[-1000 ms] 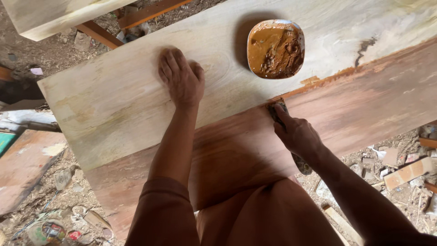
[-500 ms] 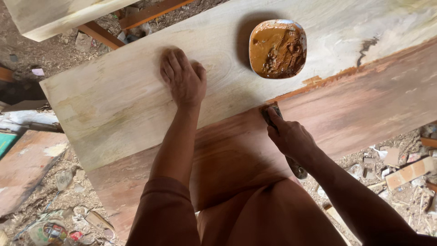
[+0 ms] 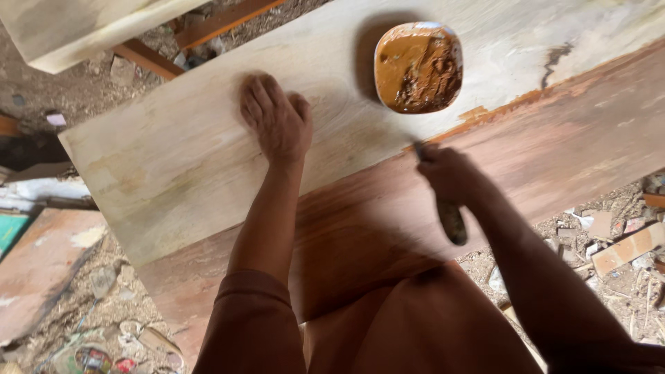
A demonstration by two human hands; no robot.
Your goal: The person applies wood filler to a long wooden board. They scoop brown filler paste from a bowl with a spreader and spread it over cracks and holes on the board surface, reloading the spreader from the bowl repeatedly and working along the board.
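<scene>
My left hand (image 3: 276, 121) lies flat, palm down, on a pale wooden board (image 3: 173, 173). My right hand (image 3: 451, 173) grips a dark-handled tool (image 3: 450, 218), likely a putty knife, with its tip at the seam where the pale board meets the reddish-brown board (image 3: 568, 145). A shallow square dish (image 3: 418, 67) of brown paste sits on the pale board just beyond my right hand. A smear of the same paste runs along the seam to the right of the tool.
A second pale plank (image 3: 76, 28) lies at the top left over reddish wooden rails (image 3: 149, 59). Rubble, brick pieces (image 3: 627, 249) and litter cover the ground at both sides. A flat reddish slab (image 3: 41, 270) rests at the lower left.
My right hand has slid with the tool along the seam toward the dish. My left hand stays pressed on the pale board.
</scene>
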